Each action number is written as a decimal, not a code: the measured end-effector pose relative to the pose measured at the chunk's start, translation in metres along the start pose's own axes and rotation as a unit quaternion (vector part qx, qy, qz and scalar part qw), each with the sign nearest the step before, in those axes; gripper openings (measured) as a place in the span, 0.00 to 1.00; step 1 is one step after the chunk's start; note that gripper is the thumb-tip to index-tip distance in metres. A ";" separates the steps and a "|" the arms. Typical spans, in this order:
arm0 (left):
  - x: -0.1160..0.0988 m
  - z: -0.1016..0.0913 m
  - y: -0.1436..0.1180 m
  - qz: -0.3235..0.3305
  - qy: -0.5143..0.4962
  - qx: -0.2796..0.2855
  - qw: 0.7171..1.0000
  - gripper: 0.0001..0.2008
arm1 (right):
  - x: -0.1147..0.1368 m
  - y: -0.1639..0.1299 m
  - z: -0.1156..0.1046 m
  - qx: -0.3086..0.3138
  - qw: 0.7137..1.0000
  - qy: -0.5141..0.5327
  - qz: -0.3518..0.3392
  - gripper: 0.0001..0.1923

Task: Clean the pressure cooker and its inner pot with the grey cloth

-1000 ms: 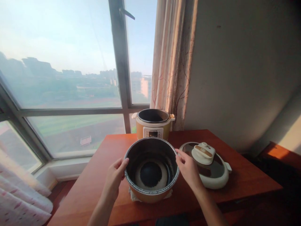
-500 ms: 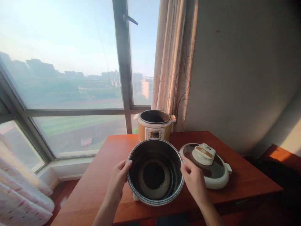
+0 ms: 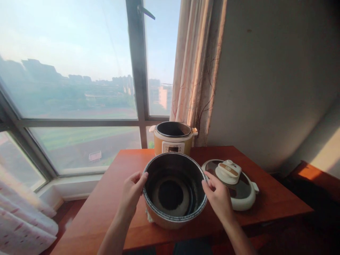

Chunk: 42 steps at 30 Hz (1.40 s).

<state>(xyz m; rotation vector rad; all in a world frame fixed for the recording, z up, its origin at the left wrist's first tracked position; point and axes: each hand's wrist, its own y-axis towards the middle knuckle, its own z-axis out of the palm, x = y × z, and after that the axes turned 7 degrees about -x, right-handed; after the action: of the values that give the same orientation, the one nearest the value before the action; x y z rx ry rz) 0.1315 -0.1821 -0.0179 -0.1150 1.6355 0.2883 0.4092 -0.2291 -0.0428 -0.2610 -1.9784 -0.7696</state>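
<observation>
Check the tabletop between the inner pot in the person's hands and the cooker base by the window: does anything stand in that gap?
Nothing visible does. The left hand and right hand grip the inner pot by its rim; the cooker base stands open directly behind it. The lid lies off to the right.

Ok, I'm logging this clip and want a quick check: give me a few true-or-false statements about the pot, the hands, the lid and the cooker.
1. Both hands grip the pot by its rim: the left hand on its left side, the right hand on its right. True.
2. The lid sits on the cooker. False: it lies on the table, right of the pot; the cooker stands open.
3. The cooker stands behind the pot, by the window. True.
4. The pot is full of rice. False: its dark inside shows no food.
5. The curtain covers the whole window. False: it hangs at the window's right edge.
</observation>
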 end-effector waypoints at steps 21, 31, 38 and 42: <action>-0.160 0.086 0.225 0.256 0.293 -0.128 0.912 0.14 | 0.117 0.268 0.034 -0.091 0.939 -0.266 -0.198 0.21; -0.152 0.088 0.253 0.240 0.365 -0.117 0.892 0.18 | 0.119 0.289 0.058 -0.077 0.935 -0.285 -0.197 0.22; -0.143 0.089 0.254 0.259 0.471 -0.074 0.840 0.20 | 0.111 0.282 0.064 -0.038 0.926 -0.330 -0.178 0.19; -0.141 0.090 0.251 0.270 0.499 -0.028 0.823 0.22 | 0.111 0.282 0.066 -0.023 0.921 -0.348 -0.176 0.17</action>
<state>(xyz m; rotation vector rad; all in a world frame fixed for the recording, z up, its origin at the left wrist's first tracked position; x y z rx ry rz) 0.1686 0.0681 0.1460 0.2035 2.7036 0.8075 0.4397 0.0161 0.1446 -0.2263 -2.7321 -1.0533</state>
